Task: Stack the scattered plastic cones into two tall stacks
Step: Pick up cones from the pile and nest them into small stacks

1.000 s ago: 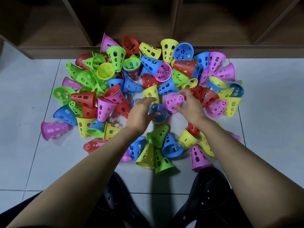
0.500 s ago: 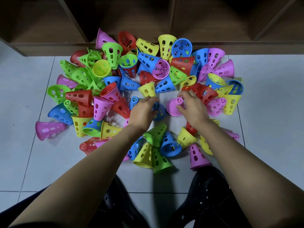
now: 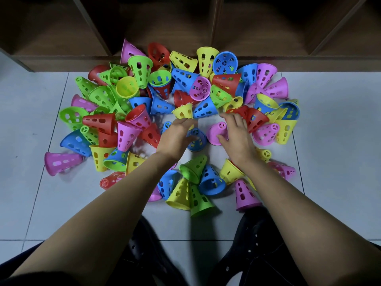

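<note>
Dozens of plastic cones [image 3: 142,118] lie scattered on the pale tiled floor [image 3: 329,141], in red, blue, green, yellow and pink. Each is a hollow tapered shell with oval holes in its wall and a spoked disc at its narrow end. Most lie tipped on their sides or lean on one another.

In the small gap at the heap's middle we find two standing upright on their wide rims: a blue cone [image 3: 196,141] and, just beside it at three o'clock, a pink cone [image 3: 216,134].

Our left hand [image 3: 175,135] sits at the blue cone's nine o'clock, thumb against its wall, fingers reaching fairly straight toward a small yellow cone [image 3: 183,111] at twelve o'clock. Our right hand [image 3: 237,137] lies at the pink cone's three o'clock, thumb touching its side, fingers spread and straight over a red cone [image 3: 255,118]. Neither hand closes round anything, and the two are apart with both upright cones between them.

At the heap's twelve o'clock runs a dark wooden shelf unit [image 3: 185,27]; at six o'clock are black shoes [image 3: 144,254].
</note>
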